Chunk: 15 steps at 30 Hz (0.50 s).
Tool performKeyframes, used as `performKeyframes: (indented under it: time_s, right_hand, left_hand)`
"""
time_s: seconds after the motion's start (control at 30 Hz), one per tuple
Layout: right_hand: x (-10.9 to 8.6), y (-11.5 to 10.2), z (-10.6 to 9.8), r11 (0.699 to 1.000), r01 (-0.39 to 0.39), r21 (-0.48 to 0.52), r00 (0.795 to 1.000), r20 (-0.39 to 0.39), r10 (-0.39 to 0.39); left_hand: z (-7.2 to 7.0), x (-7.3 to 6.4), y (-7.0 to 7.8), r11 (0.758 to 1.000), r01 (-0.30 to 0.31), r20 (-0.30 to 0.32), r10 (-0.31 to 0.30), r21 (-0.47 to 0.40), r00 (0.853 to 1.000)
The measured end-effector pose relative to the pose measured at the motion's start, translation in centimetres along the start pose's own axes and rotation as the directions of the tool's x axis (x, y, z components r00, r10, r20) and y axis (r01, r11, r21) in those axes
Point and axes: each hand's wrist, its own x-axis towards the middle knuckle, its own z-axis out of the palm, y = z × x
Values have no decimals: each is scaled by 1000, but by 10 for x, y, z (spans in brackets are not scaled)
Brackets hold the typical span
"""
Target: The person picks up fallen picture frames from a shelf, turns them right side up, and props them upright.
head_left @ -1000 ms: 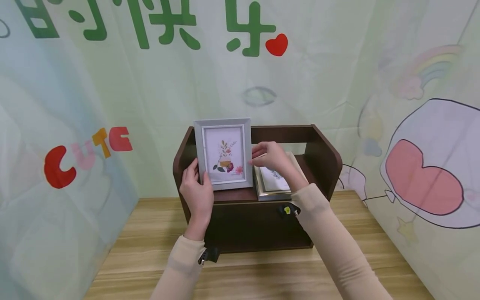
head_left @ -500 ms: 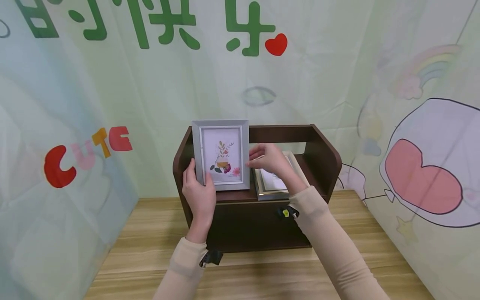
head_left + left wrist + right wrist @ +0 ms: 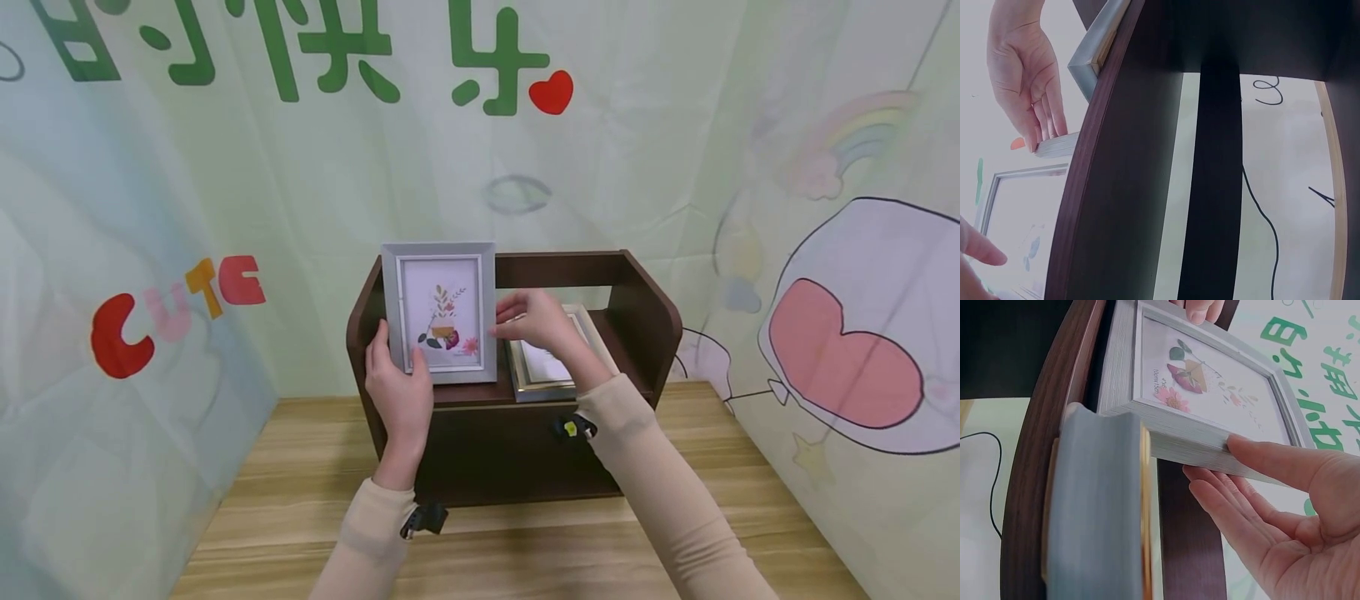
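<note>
A grey picture frame (image 3: 489,333) with a pressed-flower picture stands upright at the left of the dark brown shelf's upper level (image 3: 472,394). My left hand (image 3: 401,398) grips its lower left side, thumb in front, the other fingers at the left edge and partly hidden behind. With thumb and fingertips, my right hand (image 3: 543,321) holds the right edge. In the right wrist view the right thumb (image 3: 1272,459) lies on the frame's side and the other fingers reach behind it. Right of it, a stack of flat-lying picture frames (image 3: 551,387) rests on the same level, partly covered by the right hand.
The shelf has tall side panels (image 3: 651,321) and a back rail (image 3: 562,268). It stands on a wood-grain table (image 3: 525,550). A printed cloth backdrop (image 3: 630,167) hangs behind and at both sides.
The upright picture frame has shifted slightly left and down, and its slight tilt has straightened. Both hands have stayed at its sides; the right hand has moved slightly left with it.
</note>
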Motion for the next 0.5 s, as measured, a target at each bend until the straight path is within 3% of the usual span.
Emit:
performKeyframes:
  time_s: [0.3,0.5]
  right_hand:
    - [-1,5,-6,1000,8,3,999,33,-9]
    - [-11,13,-20,997,-54,-49,997,55,57]
  left_hand:
    - [2,-2,5,999,-44,-16,44,-9,999]
    - [3,-7,13,989,-147,-48,146,-14,988]
